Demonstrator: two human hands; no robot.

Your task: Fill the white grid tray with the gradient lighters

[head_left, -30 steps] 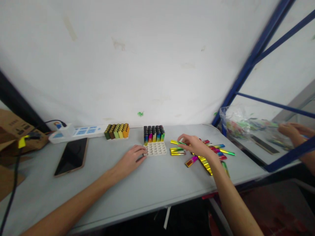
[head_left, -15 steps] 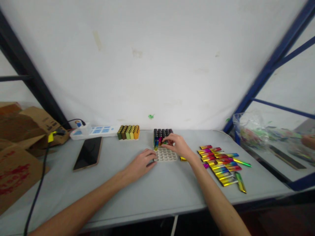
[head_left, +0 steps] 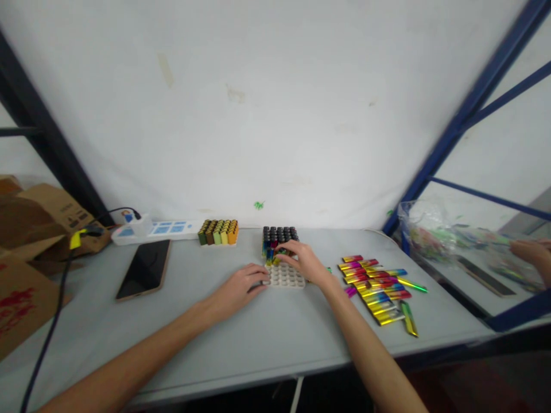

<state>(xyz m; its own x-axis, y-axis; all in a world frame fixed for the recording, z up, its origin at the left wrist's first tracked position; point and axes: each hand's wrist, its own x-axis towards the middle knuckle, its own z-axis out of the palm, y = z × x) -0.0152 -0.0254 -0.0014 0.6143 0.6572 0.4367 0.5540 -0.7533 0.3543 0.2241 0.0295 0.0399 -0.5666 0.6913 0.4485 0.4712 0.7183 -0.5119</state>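
A white tray (head_left: 284, 276) with rows of round holes lies in the middle of the table. Its back rows hold upright lighters (head_left: 279, 234) with dark tops and shiny coloured bodies; the front holes show bare. My left hand (head_left: 247, 282) grips the tray's left edge, fingers bent against it. Over the front of the filled rows, my right hand (head_left: 303, 262) is closed in a pinch on a shiny greenish lighter, largely hidden by the fingers. To the right, a spread of loose metallic lighters (head_left: 376, 287) in red, yellow, blue and purple lies flat.
Another tray filled with gold and green lighters (head_left: 218, 232) stands at the back left. Beside it are a phone (head_left: 144, 269), a power strip (head_left: 172, 228) and cardboard boxes (head_left: 38, 258). Beyond the blue frame (head_left: 447, 132) lie plastic bags (head_left: 430, 235) and another person's hand (head_left: 531, 255).
The view has shifted slightly, moving everything a little left. My right hand stays at the front of the lighter rows, its fingers slightly shifted. The other person's hand shows more at the right.
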